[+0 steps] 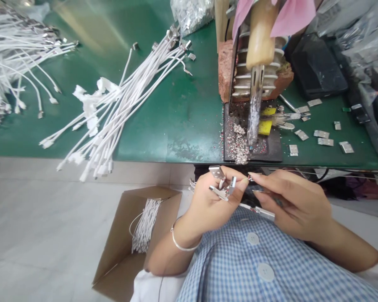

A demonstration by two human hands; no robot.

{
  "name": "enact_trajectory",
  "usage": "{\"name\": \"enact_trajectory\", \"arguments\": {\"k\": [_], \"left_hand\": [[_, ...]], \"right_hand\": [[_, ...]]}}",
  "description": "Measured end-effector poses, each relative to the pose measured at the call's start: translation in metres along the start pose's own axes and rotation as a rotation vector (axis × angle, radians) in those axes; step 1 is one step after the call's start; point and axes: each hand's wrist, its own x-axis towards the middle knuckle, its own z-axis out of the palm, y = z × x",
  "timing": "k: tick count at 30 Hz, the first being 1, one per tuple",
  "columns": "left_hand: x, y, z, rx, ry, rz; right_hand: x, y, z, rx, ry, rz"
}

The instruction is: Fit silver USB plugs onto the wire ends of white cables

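My left hand, with a bracelet at the wrist, is closed around several white cables whose metal USB plugs stick out between the fingers. One more plug hangs below, between the two hands. My right hand comes in from the right, its thumb and index finger at a tiny wire end beside my left fingertips; whatever it pinches is too small to name. Just beyond the hands, a soldering iron points down over a dark tray with solder crumbs.
A bundle of white cables lies across the green table, with more cables at the far left. Loose metal shells and a black box are at the right. Below the edge stands a cardboard box holding cables.
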Motion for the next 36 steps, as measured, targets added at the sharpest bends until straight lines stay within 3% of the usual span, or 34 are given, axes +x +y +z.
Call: {"name": "enact_trajectory", "arguments": {"k": [5, 12, 17, 21, 25, 36], "left_hand": [[0.001, -0.001, -0.003, 0.02, 0.018, 0.008], [0.001, -0.001, -0.004, 0.01, 0.036, -0.016], [0.004, 0.002, -0.002, -0.031, 0.042, -0.018], [0.008, 0.0, -0.003, -0.038, 0.021, 0.012], [0.01, -0.003, -0.006, -0.002, 0.007, 0.043], [0.022, 0.005, -0.007, 0.084, 0.053, 0.144]], "right_hand": [[-0.001, 0.002, -0.002, 0.034, 0.013, -0.038], [-0.005, 0.007, 0.002, 0.351, 0.146, 0.174], [0.001, 0.009, 0.011, 0.256, 0.23, 0.175], [0.007, 0.009, 0.012, 0.277, 0.233, 0.14], [0.011, 0.006, 0.01, 0.33, 0.239, 0.206], [0.023, 0.004, 0.006, 0.183, 0.226, 0.226]]}}
